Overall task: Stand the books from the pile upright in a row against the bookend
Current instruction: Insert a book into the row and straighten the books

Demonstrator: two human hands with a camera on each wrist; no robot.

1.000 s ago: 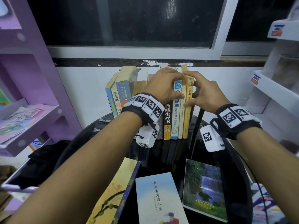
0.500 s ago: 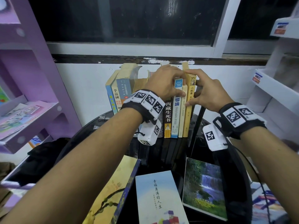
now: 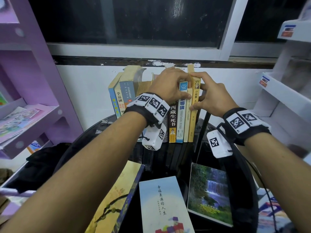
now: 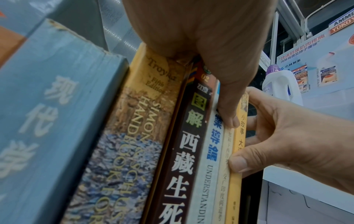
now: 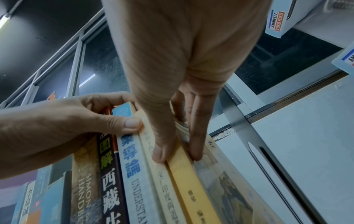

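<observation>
A row of books (image 3: 173, 121) stands upright at the back of the black round table (image 3: 245, 167). My left hand (image 3: 183, 88) curls over the tops of the middle books, its thumb (image 4: 228, 118) on the blue-and-white spine (image 5: 132, 159). My right hand (image 3: 198, 96) pinches the yellow book (image 3: 193, 118) at the row's right end, thumb (image 5: 161, 151) on the spine and fingers (image 5: 195, 145) on the right cover. The black metal bookend (image 3: 202, 130) stands just right of it, seen as a grey plate (image 5: 268, 151). Three books lie flat in front: yellow-blue (image 3: 116, 197), light blue (image 3: 161, 204), waterfall cover (image 3: 210, 190).
A purple shelf unit (image 3: 25, 115) with leaflets stands at the left. A white display rack (image 3: 286, 101) stands at the right. A white wall and a dark window (image 3: 151, 22) rise behind the row. Dark cloth (image 3: 38, 165) lies left of the table.
My right hand has closed in from the right around the yellow book, and its fingertips now meet my left hand at the top. The left hand stays on the row.
</observation>
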